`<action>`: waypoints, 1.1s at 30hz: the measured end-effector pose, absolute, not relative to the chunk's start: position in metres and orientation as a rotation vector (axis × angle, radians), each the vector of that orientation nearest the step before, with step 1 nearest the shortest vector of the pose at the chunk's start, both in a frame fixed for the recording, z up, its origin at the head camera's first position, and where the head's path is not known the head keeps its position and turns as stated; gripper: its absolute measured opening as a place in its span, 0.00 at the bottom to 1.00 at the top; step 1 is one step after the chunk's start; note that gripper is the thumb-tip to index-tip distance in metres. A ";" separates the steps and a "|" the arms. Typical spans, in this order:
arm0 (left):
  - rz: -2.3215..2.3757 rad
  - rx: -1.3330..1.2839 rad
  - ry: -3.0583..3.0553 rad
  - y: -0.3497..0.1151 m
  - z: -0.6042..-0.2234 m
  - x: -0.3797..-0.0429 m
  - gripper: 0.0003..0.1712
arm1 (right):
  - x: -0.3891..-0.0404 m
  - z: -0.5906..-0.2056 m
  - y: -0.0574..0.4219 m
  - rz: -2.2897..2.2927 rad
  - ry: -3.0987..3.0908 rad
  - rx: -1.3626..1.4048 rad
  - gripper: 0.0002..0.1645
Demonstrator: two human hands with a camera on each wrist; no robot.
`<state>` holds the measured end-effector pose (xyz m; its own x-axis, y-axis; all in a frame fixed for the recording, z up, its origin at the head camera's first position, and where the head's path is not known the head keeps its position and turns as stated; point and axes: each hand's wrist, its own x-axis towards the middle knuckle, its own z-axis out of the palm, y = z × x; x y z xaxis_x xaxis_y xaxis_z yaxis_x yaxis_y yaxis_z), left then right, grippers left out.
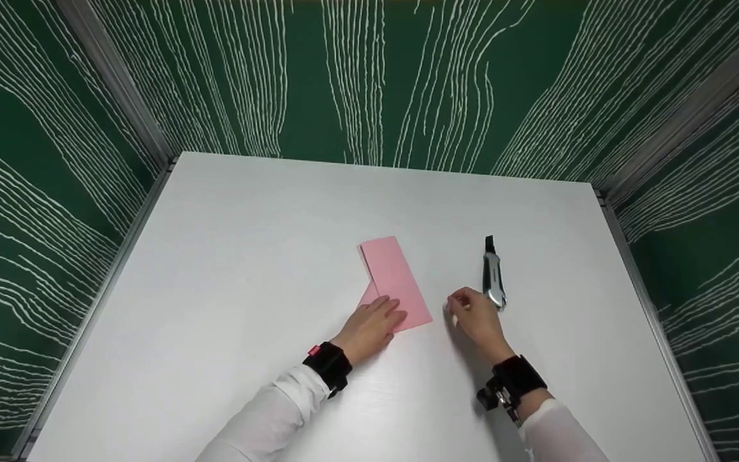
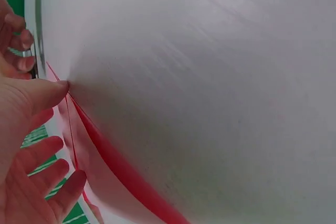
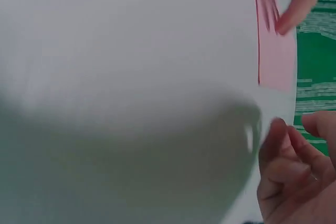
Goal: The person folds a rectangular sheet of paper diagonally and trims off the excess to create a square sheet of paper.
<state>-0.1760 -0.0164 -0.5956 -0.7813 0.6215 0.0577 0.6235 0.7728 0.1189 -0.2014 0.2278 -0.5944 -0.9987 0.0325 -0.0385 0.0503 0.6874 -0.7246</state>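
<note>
The head view looks forward and down from above the bench [image 1: 247, 224], taking in the walls [image 1: 308, 83]. The left wrist view is close, the left grip [image 2: 18, 156] at its left edge; the right wrist view is also close, the right grip [image 3: 299, 182] at lower right. All three share the paper [image 1: 401, 276] and both grips.

Paper [image 1: 398, 273] plain pink. Cutter [image 1: 492, 274] silver and black. Bench [image 1: 247, 224] white. Walls [image 1: 308, 96] dark green, wavy pale lines; rails [image 1: 116, 70] grey. Sleeves [image 1: 260, 414] white, wrist straps [image 1: 331, 371] black.
</note>
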 end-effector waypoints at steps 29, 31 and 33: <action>-0.024 -1.093 -2.842 -0.009 -0.597 -0.179 0.19 | -0.224 -0.615 0.283 -0.708 3.217 0.136 0.36; 0.019 -1.095 -2.815 -0.008 -0.599 -0.179 0.20 | -0.223 -0.619 0.280 -0.670 3.268 0.127 0.33; 0.067 -1.087 -2.781 -0.007 -0.602 -0.179 0.20 | -0.223 -0.624 0.277 -0.632 3.330 0.103 0.28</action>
